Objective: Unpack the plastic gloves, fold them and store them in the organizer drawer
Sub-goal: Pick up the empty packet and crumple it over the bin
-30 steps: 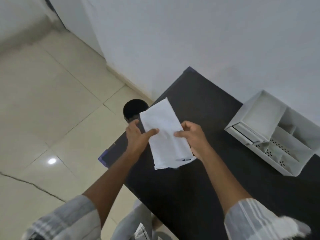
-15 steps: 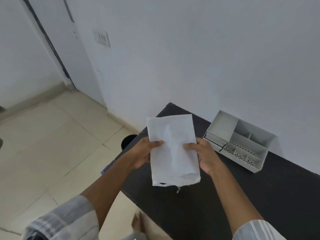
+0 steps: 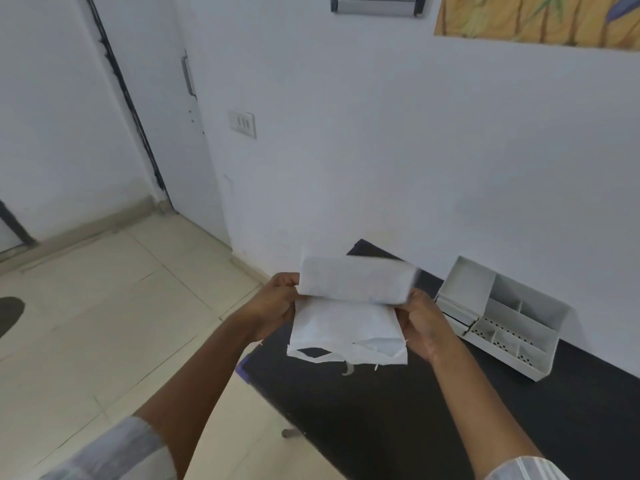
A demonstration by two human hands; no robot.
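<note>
I hold a white plastic glove packet [image 3: 346, 323] in the air above the left end of the black table [image 3: 398, 410]. Its top half is bent over toward me and its lower edge is torn open and ragged. My left hand [image 3: 277, 306] grips the packet's left side and my right hand [image 3: 424, 323] grips its right side. The white organizer [image 3: 502, 317] stands on the table to the right, against the wall, with several open compartments and a drawer at its left front. The gloves themselves are hidden inside the packet.
A white wall runs behind the table, with a light switch [image 3: 242, 123] and a picture [image 3: 536, 19] on it. A white door [image 3: 52, 116] is at the far left. Beige tiled floor [image 3: 104, 323] lies left of the table's edge.
The camera has tilted up, showing more wall. The packet has risen with both hands, and its top half has folded forward over the lower part. Both hands keep their grip.
</note>
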